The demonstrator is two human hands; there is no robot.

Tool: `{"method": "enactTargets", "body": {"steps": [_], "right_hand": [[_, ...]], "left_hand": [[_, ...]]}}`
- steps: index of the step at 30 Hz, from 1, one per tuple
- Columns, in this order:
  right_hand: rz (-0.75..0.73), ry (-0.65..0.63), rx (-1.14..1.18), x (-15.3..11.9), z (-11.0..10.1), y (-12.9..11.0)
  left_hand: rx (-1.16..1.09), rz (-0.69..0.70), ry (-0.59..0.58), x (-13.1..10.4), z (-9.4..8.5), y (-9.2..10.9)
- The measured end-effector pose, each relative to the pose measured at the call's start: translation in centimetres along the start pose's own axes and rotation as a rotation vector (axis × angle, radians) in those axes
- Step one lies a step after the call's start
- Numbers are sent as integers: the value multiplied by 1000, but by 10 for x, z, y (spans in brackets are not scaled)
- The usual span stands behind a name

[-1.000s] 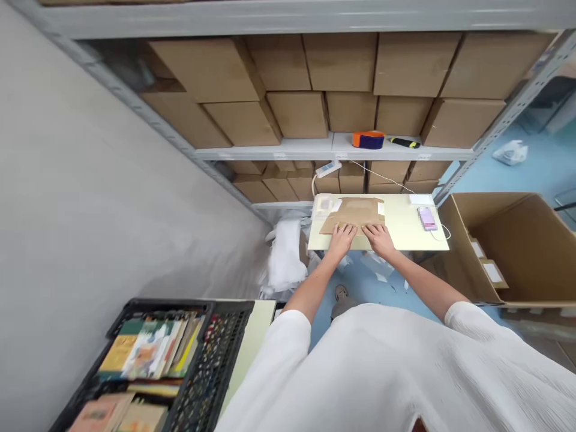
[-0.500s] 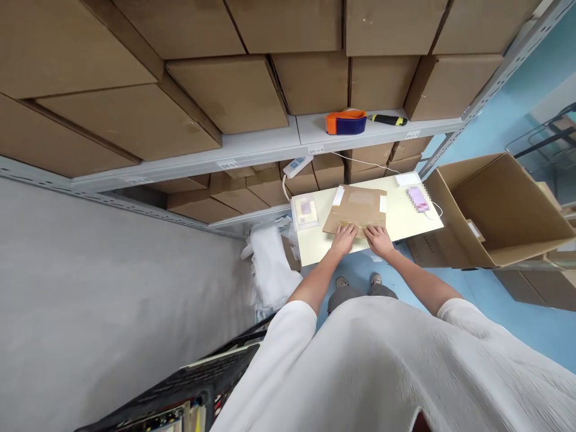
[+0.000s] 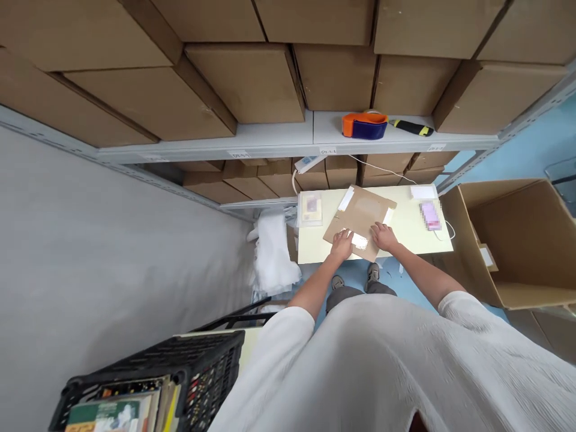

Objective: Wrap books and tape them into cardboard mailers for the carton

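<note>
One flat cardboard piece (image 3: pixel 360 221) sitting crooked on the counter (image 3: pixel 411 233)

Closest to my head cam it's mostly white shirt (image 3: pixel 360 360). Down at the lower left I've got a black plastic crate (image 3: pixel 148 355) with books (image 3: pixel 110 414) standing in it, cut off by the edge of my view. Farther out, a pair of shoes (image 3: pixel 337 282) shows on the blue floor, just short of the counter.

OK, the hands: they're apart from each other, both touching the cardboard. Left hand (image 3: pixel 342 245) is on its near left part, right beside a shiny white patch. Right hand (image 3: pixel 383 236) is at its right edge. Can't tell from up here if either one is really clamped on, since I can't see underneath. The cardboard is turned at an angle, near corner about at the counter's front edge, with a white strip along each of two sides.

Left end of the counter has a clear case (image 3: pixel 310 208); right end has a pixelated pinkish thing (image 3: pixel 429 215) with a small white box (image 3: pixel 423 191) behind it. White wrapping (image 3: pixel 272 252) is heaped off to the left, and a big open carton (image 3: pixel 531 240) sits to the right.

Past all that, my shelf (image 3: pixel 279 130) carries an orange-and-blue thing (image 3: pixel 364 126), a black-and-yellow tool (image 3: pixel 411 127) and stacked brown boxes (image 3: pixel 252 84).
</note>
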State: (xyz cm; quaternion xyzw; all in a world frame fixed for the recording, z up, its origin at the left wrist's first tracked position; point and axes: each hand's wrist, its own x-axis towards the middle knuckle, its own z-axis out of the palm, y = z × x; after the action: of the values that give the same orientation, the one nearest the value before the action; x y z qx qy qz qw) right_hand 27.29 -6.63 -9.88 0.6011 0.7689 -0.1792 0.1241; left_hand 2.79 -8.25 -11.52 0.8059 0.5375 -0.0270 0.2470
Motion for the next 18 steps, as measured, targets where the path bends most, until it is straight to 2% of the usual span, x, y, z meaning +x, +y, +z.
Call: {"method": "enactTargets", "body": {"steps": [7, 11, 14, 18], "right_hand": [[-90, -90, -24, 70, -21, 60], [-152, -136, -61, 107, -20, 82], [-148, -208, -80, 120, -12, 89], [-109, -252, -108, 117, -2, 93]], "left_hand": [[-90, -190, -48, 14, 28, 27], [-152, -265, -73, 22, 45, 42], [-178, -305, -80, 25, 55, 50], [-170, -325, -94, 28, 61, 54]]}}
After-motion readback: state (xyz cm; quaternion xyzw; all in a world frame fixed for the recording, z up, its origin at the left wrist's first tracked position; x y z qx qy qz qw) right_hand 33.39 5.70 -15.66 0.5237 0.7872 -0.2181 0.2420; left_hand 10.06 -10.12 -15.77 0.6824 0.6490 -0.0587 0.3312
